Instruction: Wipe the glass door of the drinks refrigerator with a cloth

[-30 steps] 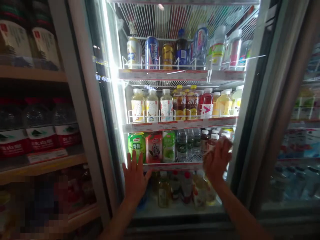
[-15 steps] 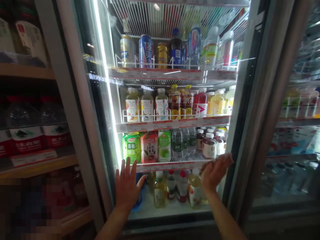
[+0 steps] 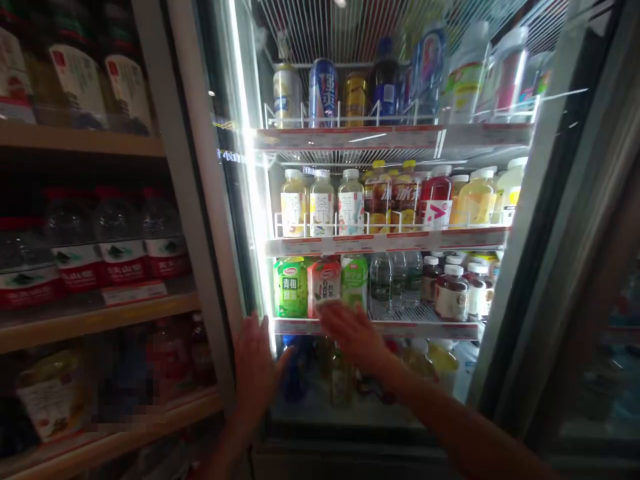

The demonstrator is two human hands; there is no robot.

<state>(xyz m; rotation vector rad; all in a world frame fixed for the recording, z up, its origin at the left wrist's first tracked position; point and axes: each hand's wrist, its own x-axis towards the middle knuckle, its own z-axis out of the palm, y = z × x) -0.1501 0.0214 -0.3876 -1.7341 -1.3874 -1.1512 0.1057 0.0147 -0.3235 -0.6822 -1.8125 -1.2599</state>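
My left hand (image 3: 256, 363) is raised with its fingers up and the thumb apart. Its palm faces the closed glass door (image 3: 305, 417) of a lit drinks fridge, near the door's left edge, and seems to rest on it. My right hand (image 3: 357, 340) reaches across to the middle of the same door, blurred by motion. A pale edge of what looks like a cloth (image 3: 327, 304) shows at its fingertips; most of it is hidden under the hand. Behind the glass, close to the right fingers, stand a red tea bottle (image 3: 324, 283) and a green bottle (image 3: 291, 290).
White wire shelves with red-and-white label strips (image 3: 385, 241) hold bottles and cans, among them a blue can (image 3: 323, 93). On the left, wooden shelves (image 3: 100, 320) carry water bottles (image 3: 120, 247). A metal door frame (image 3: 555, 280) runs down the right.
My right hand has swept left across the glass, from the door's right side to its middle. My left hand stays by the left edge. The view has turned left and come closer.
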